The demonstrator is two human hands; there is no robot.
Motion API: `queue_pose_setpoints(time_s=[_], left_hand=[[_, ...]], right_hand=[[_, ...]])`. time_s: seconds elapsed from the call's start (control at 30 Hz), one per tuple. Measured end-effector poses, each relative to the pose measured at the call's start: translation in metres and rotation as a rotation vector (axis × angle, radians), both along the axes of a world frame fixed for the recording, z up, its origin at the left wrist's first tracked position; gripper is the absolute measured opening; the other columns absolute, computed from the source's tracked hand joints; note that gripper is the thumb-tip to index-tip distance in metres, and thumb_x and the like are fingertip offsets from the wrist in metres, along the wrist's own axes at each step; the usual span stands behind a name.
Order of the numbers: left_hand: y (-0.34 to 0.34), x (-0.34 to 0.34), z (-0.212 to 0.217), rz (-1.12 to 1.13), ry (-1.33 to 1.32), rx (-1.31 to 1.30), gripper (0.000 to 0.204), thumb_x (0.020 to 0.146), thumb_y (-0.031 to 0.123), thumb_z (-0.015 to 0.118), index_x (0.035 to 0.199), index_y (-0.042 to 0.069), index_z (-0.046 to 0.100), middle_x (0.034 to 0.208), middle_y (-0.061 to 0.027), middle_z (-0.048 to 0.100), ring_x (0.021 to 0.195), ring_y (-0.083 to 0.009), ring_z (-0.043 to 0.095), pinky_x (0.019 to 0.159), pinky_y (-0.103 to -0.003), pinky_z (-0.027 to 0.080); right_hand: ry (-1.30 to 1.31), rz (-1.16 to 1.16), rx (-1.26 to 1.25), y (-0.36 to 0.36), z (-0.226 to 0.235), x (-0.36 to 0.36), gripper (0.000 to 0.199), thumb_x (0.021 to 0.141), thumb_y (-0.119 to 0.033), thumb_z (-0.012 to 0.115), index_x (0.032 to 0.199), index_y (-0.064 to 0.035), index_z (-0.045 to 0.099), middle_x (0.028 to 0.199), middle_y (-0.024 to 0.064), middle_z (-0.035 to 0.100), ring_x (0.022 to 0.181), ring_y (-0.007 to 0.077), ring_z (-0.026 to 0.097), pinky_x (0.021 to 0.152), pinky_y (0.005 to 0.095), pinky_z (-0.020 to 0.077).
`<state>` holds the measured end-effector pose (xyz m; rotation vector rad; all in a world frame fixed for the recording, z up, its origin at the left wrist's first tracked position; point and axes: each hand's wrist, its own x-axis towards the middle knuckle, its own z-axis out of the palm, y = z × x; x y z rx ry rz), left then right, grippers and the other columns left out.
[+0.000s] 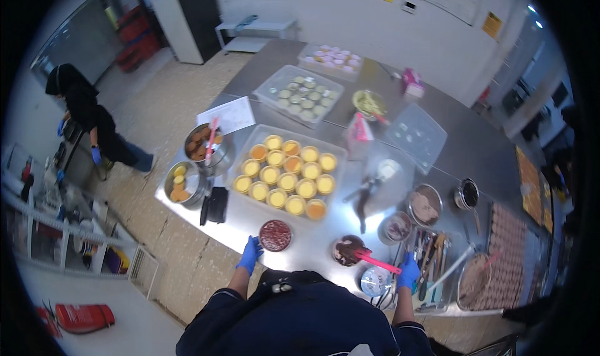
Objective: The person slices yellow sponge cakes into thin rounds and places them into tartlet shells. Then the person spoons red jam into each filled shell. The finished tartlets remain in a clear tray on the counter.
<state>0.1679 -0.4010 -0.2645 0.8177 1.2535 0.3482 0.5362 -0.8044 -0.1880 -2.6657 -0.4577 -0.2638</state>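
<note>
Left hand: hovering at the bowl of dark-red filling [275, 235], fingers loosely parted; whether the left hand [250, 256] is touching the rim, I cannot tell.
Right hand: curling beside the utensils [427, 261], well apart from the other; whether the right hand [409, 271] is gripping a tool, I cannot tell.
Red-filled bowl: sitting just beyond and right of the left hand; looking rather weighty, its contents probably soft and wet; rim and outer wall are offering the surest hold.
Pink spatula [378, 263]: leaning in the bowl of brown mixture [345, 247], its handle pointing toward the right hand; probably light, bendy at the blade, slippery where smeared; the handle's free end is offering the cleanest hold.
Yellow-topped cups [287, 181]: standing farther off, beyond and between both hands; seeming light and easily dented on top, so sides are suiting fingers better.
</note>
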Motion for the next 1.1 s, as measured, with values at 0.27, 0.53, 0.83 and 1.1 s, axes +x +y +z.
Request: queue_pose_setpoints(time_s=[0.27,0.53,0.83,1.1], left_hand=[[-0.004,0.007,0.008,0.06,-0.027,-0.012,0.055,0.093,0.05,0.023,0.117,0.009,0.051,0.108,-0.0048,0.056,0.09,-0.0164,0.052,0.079,-0.033,0.043],[-0.003,0.007,0.009,0.048,-0.059,-0.037,0.053,0.093,0.049,0.023,0.117,0.011,0.051,0.107,-0.0036,0.057,0.088,-0.0155,0.052,0.077,-0.032,0.043],[0.08,0.04,0.129,0.135,0.174,0.92,0.046,0.095,0.028,0.034,0.139,0.015,0.025,0.083,-0.008,0.053,0.069,-0.0159,0.048,0.069,-0.031,0.043],[0.098,0.06,0.173,0.163,0.02,1.076,0.038,0.093,0.017,0.041,0.131,0.011,0.039,0.084,-0.004,0.052,0.071,-0.0103,0.045,0.067,-0.025,0.041]], right_hand=[[0.034,-0.057,0.024,-0.003,0.001,-0.002,0.019,0.09,-0.02,0.045,0.103,-0.0093,0.055,0.08,0.0178,0.062,0.07,0.0343,0.061,0.057,0.0404,0.0451],[0.224,-0.16,-0.165,0.006,0.036,-0.009,0.023,0.092,-0.017,0.041,0.106,-0.0053,0.054,0.09,0.0162,0.064,0.078,0.0322,0.062,0.066,0.0403,0.0455],[0.082,-0.145,-0.031,0.003,0.014,-0.003,0.017,0.09,-0.019,0.044,0.101,-0.0115,0.055,0.084,0.0131,0.064,0.071,0.0343,0.062,0.058,0.0427,0.0454],[0.028,-0.185,-0.032,-0.011,-0.016,0.009,0.028,0.08,-0.014,0.05,0.107,-0.0135,0.056,0.089,0.0105,0.065,0.075,0.031,0.063,0.064,0.0427,0.0483]])
